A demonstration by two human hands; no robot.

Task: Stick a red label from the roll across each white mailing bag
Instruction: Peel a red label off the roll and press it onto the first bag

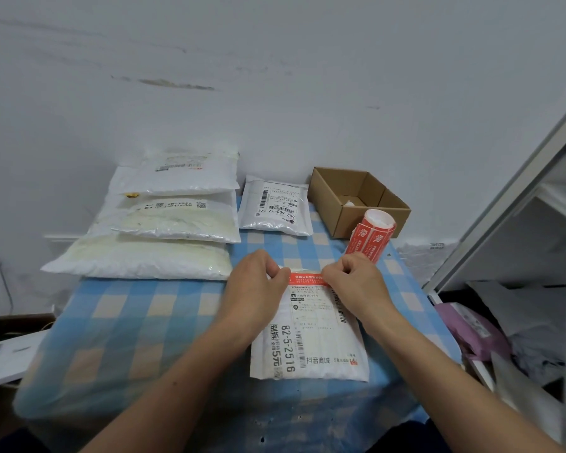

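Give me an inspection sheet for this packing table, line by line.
Surface: table under a blue checked cloth, with bags and supplies on it.
Job's things: the near mailing bag lies flat with a red label across its far end. The label roll sits at the right, in front of the box. A small mailing bag and a stack of bags lie at the back, with no red label visible on them.
Clutter: open cardboard box at the back right, with something white inside.
Hands: left hand and right hand each pinch one end of the red label.
Cables: nothing seen.
Surroundings: white wall behind; white shelf and pink package at the right.
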